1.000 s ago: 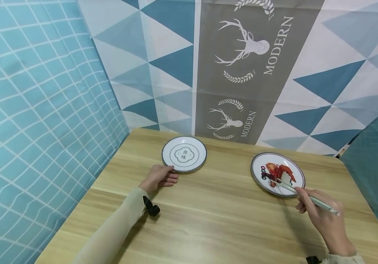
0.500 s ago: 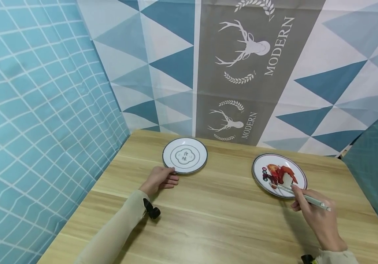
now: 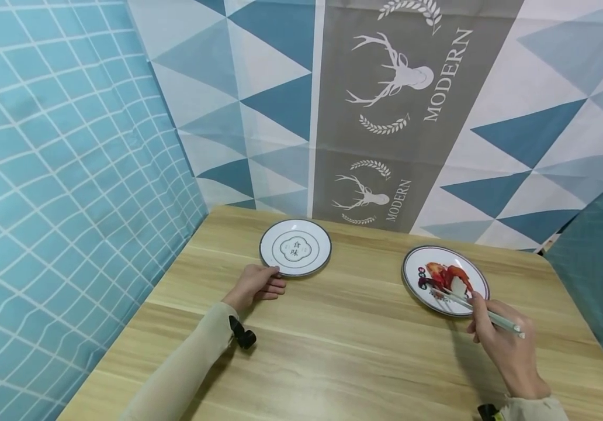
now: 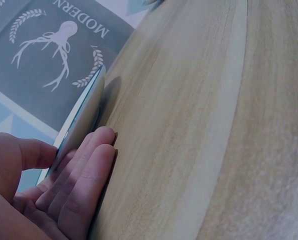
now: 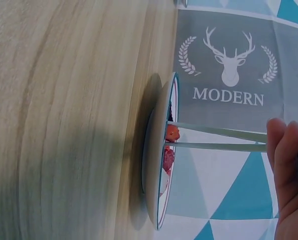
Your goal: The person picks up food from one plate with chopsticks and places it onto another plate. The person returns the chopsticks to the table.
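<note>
A white plate with a dark rim and printed characters lies on the table at the back left. My left hand pinches its near edge, thumb on top and fingers below. At the right stands a second white plate with pieces of red, orange and dark food and one white piece. My right hand holds a pair of pale green chopsticks, their tips over that plate. In the right wrist view, the chopstick tips are on either side of a small orange-red piece; contact is unclear.
Both plates stand on a wooden table, near its back edge. Behind it hangs a patterned cloth with triangles and deer heads. A blue gridded cloth hangs at the left, a darker teal one at the right.
My right hand has shifted slightly left with the chopsticks, whose tips moved a little among the food. The left hand keeps its hold on the plate.
</note>
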### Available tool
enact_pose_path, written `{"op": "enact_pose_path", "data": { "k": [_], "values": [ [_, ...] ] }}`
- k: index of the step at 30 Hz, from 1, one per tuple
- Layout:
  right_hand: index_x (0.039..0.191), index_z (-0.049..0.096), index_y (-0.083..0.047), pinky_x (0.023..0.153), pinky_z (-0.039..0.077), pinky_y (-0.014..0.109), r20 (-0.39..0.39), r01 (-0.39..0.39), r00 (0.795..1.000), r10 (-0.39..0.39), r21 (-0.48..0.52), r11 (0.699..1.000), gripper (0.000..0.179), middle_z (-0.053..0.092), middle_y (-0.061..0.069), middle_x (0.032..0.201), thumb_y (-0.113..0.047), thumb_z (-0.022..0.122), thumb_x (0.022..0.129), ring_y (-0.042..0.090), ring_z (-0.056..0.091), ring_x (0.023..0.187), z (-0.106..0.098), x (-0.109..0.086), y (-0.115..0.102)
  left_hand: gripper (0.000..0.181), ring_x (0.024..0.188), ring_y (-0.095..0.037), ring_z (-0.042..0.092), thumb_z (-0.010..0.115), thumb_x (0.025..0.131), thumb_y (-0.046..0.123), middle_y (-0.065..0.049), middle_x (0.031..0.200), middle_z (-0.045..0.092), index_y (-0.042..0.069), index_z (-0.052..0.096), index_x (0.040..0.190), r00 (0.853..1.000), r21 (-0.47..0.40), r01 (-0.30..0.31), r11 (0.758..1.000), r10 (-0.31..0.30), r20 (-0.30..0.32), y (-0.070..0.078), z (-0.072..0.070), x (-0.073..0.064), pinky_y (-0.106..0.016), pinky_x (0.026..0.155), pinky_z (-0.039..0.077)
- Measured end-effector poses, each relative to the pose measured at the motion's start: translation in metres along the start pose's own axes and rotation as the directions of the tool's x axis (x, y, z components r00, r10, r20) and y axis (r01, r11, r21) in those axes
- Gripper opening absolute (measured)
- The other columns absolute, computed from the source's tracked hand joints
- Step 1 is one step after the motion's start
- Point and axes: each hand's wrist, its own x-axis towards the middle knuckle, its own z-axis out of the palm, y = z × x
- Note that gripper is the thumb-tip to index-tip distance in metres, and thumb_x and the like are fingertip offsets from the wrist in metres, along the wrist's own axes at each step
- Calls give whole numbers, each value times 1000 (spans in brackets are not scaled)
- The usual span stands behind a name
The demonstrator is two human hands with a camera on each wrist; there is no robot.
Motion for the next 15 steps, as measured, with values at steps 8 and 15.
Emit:
{"op": "enact_pose_path", "data": {
  "k": [8,15],
  "values": [
    [59,64,-13,36,33,12,-3,-23,1000,23,4,1000,44,63,-1,53,-18,61,103,-7,45,40,2,-3,-1,34,71,-14,75,59,105,26,-10,88,78,-5,70,114,1000,8,1,1000,-1,2,-3,-1,1,-28,65,65],
    [59,62,-15,37,32,13,-20,-21,1000,21,28,999,44,61,-2,53,-18,61,103,-6,45,41,2,2,-3,33,70,-15,75,58,105,26,-9,87,77,-4,69,114,1000,5,8,1000,-8,6,0,-1,1,-28,65,65]
  ]
}}
